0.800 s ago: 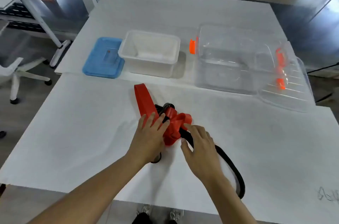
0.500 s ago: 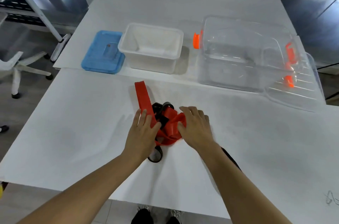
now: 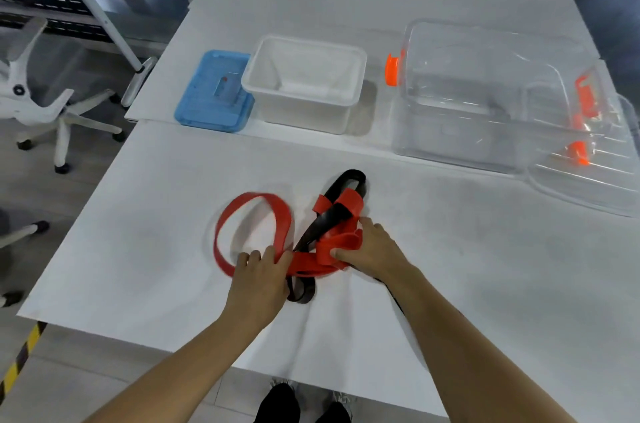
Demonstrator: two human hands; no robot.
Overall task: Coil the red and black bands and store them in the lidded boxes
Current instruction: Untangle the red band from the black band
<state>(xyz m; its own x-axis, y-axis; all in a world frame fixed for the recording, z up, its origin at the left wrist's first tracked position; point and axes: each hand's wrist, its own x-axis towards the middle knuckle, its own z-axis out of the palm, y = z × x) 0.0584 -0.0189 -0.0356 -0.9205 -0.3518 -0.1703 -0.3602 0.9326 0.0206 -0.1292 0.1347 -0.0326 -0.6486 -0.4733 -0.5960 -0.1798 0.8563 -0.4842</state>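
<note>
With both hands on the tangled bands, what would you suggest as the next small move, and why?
Probably draw the red band leftward, clear of the black band. The two are still wound together: red wraps cross the black near the right hand, while the left hand grips the red loop. Neither can be coiled for the white box until they are apart.

Red band [image 3: 254, 214], black band [image 3: 341, 187], white bench [image 3: 138, 249], blue lid [image 3: 211, 90], white box [image 3: 304, 83], clear box [image 3: 485, 93] with orange clips [image 3: 393, 70], yellow-and-black striped floor tape [image 3: 20, 356]
</note>
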